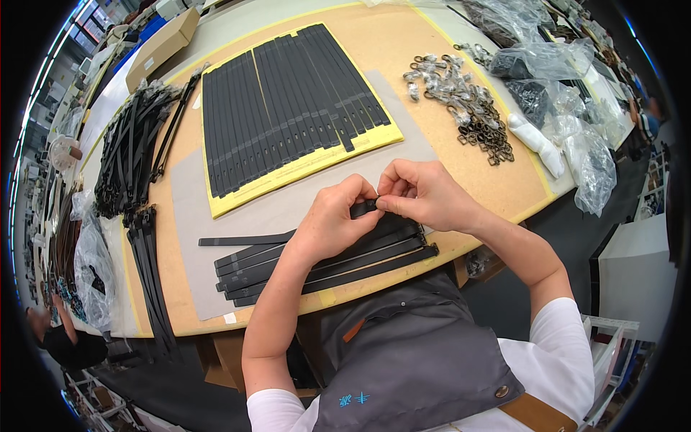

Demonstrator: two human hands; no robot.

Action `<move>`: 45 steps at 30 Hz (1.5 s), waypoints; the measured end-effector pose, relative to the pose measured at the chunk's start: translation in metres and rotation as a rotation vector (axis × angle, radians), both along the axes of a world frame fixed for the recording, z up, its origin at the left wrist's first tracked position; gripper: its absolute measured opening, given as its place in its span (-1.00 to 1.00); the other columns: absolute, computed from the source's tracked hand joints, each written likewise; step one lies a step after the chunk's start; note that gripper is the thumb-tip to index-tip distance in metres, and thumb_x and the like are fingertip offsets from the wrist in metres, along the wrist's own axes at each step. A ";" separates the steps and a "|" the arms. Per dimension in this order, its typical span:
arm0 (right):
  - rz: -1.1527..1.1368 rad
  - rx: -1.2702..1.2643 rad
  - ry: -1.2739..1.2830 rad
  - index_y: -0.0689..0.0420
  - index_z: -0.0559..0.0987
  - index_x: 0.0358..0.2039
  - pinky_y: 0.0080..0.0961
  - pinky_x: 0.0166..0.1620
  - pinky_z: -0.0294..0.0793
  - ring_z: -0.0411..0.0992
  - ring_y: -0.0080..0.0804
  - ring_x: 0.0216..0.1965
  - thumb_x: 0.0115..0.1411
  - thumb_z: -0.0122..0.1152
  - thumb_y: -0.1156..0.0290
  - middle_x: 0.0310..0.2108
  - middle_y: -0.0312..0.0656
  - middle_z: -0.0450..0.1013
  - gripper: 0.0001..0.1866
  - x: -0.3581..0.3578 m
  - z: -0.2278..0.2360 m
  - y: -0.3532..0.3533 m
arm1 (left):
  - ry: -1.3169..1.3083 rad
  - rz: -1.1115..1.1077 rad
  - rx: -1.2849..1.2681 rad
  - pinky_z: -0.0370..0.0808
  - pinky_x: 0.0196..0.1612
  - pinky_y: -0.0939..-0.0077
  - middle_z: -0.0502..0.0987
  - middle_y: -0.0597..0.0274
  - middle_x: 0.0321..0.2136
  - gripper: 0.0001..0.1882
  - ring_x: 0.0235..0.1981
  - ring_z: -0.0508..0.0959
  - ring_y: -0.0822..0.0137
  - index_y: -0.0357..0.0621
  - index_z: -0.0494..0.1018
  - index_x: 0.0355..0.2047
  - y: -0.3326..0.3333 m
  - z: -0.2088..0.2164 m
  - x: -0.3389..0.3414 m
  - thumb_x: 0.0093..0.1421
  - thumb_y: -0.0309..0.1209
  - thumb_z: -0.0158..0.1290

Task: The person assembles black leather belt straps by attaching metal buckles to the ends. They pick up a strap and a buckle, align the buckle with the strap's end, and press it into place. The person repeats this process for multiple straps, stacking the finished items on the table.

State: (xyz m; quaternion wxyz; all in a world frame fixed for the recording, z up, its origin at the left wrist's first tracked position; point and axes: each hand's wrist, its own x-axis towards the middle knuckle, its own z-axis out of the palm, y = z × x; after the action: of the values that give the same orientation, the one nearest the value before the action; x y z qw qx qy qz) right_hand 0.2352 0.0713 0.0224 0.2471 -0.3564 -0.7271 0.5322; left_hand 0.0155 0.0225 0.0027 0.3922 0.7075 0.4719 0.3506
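Pinching a strap (361, 209), left hand (332, 216) and right hand (427, 194) nearly meet.

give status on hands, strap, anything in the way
Left hand, right hand both pinching black strap. Loose straps close beneath. Nothing seen blocking either hand.

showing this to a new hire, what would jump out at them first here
Probably the row of black straps laid side by side on the yellow board, top centre. Just below, the left hand and right hand pinch a dark strap. Right of the board lies heaped metal hardware.
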 end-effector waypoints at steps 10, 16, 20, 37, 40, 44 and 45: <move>0.016 -0.381 0.148 0.17 0.60 -0.23 -0.70 -0.43 0.53 0.51 -0.71 -0.45 0.30 0.45 0.35 -0.47 -0.35 0.56 -0.79 -0.002 -0.011 0.013 | -0.093 -0.012 0.000 0.58 -0.08 0.50 0.65 0.24 -0.32 -0.72 -0.26 0.62 0.46 -0.26 0.52 -0.20 -0.001 -0.005 0.002 0.17 -0.50 0.39; -0.006 -0.398 0.221 0.17 0.56 -0.14 -0.68 -0.27 0.61 0.56 -0.67 -0.39 0.39 0.34 0.35 -0.36 -0.34 0.57 -0.81 0.013 -0.017 0.021 | 0.054 0.069 0.117 0.58 -0.17 0.53 0.64 0.23 -0.33 -0.65 -0.31 0.60 0.46 -0.26 0.53 -0.15 0.000 0.001 -0.003 0.14 -0.42 0.43; -0.006 -0.425 0.250 0.22 0.56 -0.09 -0.65 -0.25 0.63 0.58 -0.61 -0.32 0.41 0.31 0.32 -0.31 -0.30 0.57 -0.76 0.021 -0.015 0.021 | 0.050 0.064 0.152 0.57 -0.24 0.53 0.63 0.24 -0.36 -0.66 -0.35 0.59 0.47 -0.26 0.54 -0.17 0.001 -0.001 -0.004 0.13 -0.42 0.42; 0.116 -0.520 0.274 0.17 0.62 0.03 -0.62 -0.23 0.60 0.57 -0.60 -0.23 0.32 0.42 0.28 -0.15 -0.27 0.60 -0.65 0.026 -0.022 0.019 | 0.033 0.058 0.205 0.53 -0.41 0.57 0.64 0.22 -0.42 -0.80 -0.45 0.60 0.47 -0.26 0.56 -0.29 -0.005 0.008 0.004 0.09 -0.53 0.33; 0.084 -0.458 0.134 0.17 0.65 -0.03 -0.64 -0.28 0.55 0.54 -0.64 -0.28 0.29 0.46 0.18 -0.21 -0.30 0.61 -0.62 0.011 -0.006 0.013 | 0.041 0.043 0.247 0.54 -0.39 0.52 0.65 0.14 -0.42 -0.79 -0.46 0.63 0.37 -0.25 0.56 -0.28 -0.006 0.006 0.005 0.07 -0.54 0.32; 0.126 -0.426 -0.098 0.19 0.69 -0.16 -0.65 -0.35 0.51 0.51 -0.66 -0.39 0.32 0.40 0.13 -0.35 -0.32 0.60 -0.65 0.000 0.010 0.012 | 0.054 0.028 0.220 0.57 -0.34 0.48 0.66 0.11 -0.41 -0.77 -0.43 0.66 0.31 -0.25 0.55 -0.26 -0.008 0.004 0.005 0.06 -0.55 0.32; 0.129 -0.390 -0.130 0.20 0.69 -0.17 -0.65 -0.36 0.50 0.50 -0.66 -0.41 0.32 0.39 0.12 -0.37 -0.32 0.60 -0.65 -0.001 0.010 0.012 | 0.057 0.025 0.218 0.57 -0.33 0.48 0.66 0.11 -0.41 -0.76 -0.42 0.66 0.31 -0.25 0.55 -0.25 -0.008 0.002 0.005 0.06 -0.55 0.32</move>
State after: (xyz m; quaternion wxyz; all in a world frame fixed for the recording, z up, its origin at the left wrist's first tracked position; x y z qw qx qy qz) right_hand 0.2339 0.0831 0.0326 0.0914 -0.3839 -0.6460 0.6534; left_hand 0.0208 0.0144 0.0047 0.2947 0.7498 0.4506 0.3845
